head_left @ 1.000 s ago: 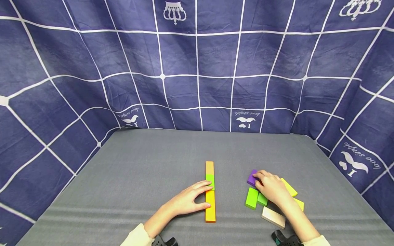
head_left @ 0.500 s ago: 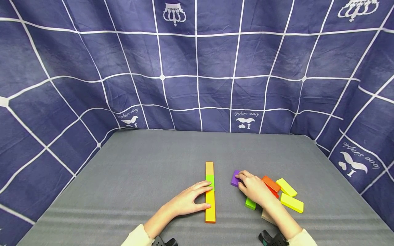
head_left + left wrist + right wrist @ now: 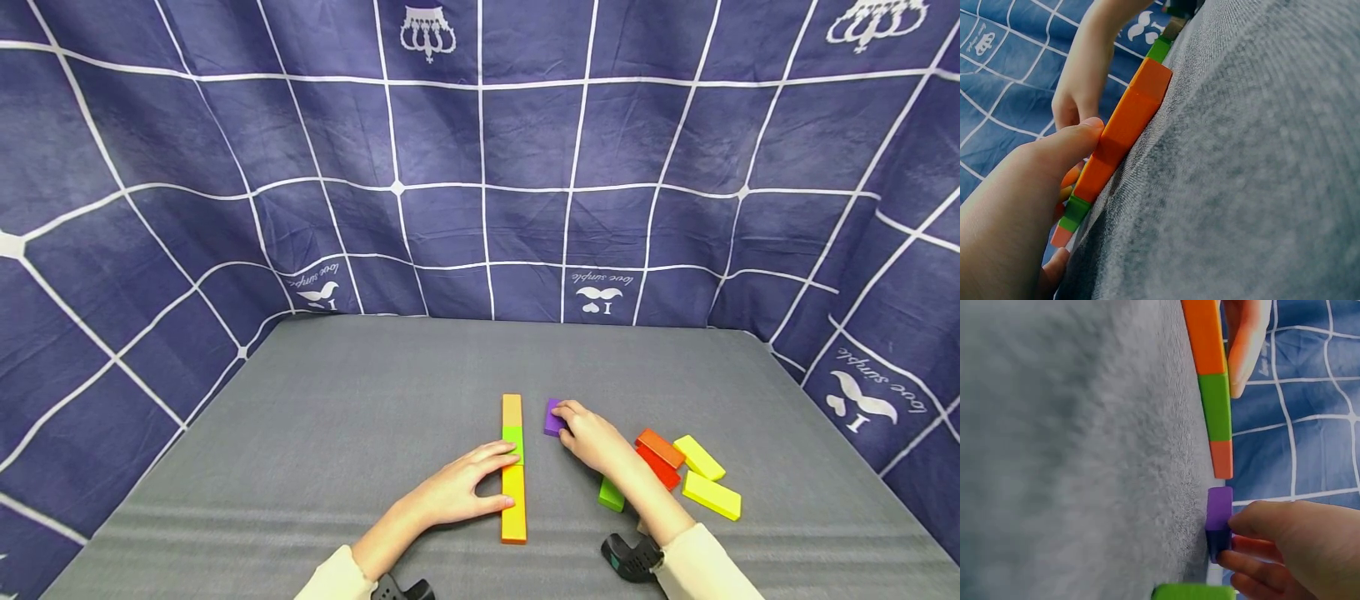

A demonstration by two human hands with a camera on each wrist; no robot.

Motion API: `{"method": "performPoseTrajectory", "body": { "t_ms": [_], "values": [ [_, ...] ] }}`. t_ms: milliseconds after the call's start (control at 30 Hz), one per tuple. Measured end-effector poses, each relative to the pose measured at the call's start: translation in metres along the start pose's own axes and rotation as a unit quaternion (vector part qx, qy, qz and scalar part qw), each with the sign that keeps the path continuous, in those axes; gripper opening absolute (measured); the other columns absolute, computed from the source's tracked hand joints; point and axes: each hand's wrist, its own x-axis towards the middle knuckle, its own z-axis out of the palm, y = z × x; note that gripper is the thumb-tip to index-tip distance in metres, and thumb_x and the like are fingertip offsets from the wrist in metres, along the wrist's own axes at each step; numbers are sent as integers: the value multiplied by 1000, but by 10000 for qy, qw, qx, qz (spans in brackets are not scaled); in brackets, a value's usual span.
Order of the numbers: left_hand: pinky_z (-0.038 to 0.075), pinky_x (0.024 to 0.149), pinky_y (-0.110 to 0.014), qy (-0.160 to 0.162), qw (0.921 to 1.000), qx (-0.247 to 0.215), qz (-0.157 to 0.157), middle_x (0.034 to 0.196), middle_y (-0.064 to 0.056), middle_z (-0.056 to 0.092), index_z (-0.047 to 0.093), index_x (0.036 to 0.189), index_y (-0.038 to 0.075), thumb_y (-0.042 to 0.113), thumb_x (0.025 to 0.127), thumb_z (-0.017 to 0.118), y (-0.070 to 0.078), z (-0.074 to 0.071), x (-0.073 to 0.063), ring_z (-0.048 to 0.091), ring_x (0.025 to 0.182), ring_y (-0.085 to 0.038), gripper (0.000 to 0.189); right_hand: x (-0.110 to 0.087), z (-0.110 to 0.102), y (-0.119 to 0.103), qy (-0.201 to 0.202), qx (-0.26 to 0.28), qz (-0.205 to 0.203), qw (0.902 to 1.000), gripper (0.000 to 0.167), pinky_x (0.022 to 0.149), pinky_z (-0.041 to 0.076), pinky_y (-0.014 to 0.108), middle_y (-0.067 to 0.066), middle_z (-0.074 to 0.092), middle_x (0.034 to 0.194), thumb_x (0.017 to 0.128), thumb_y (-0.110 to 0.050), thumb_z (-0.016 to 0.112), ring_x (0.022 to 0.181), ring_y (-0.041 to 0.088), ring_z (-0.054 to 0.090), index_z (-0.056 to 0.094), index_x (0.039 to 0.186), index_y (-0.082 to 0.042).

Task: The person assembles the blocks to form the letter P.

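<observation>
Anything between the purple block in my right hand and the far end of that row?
Nothing visible: in the head view only grey cloth shows between the purple block and the row's far block. The left hand touches the row nearer the person, outside that gap.

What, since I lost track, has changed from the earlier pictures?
The right hand moved the purple block leftward, nearer the row of blocks, and slightly away from the person, still gripping it. The left hand, the row and the yellow blocks stayed put.
</observation>
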Motion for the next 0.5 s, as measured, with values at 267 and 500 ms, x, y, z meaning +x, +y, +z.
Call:
{"method": "performPoseTrajectory", "body": {
  "t_ms": [267, 500],
  "values": [
    [34, 107, -38, -20, 10000, -12, 4, 142, 8, 39, 45, 133, 24, 51, 86, 53, -1, 0, 1, 34, 133, -13, 55, 25, 9, 3, 235, -44, -104, 9997, 26, 83, 50, 44, 13, 60, 113, 82, -3, 59, 99, 31, 61, 62, 108, 2],
    [32, 108, -36, -27, 10000, 32, 12, 141, 8, 39, 46, 133, 24, 49, 85, 55, -1, 0, 1, 34, 134, -13, 55, 46, 20, 3, 527, -35, -74, 9986, 20, 75, 52, 43, 10, 59, 104, 83, -1, 59, 89, 30, 63, 64, 103, -1]
  ]
}}
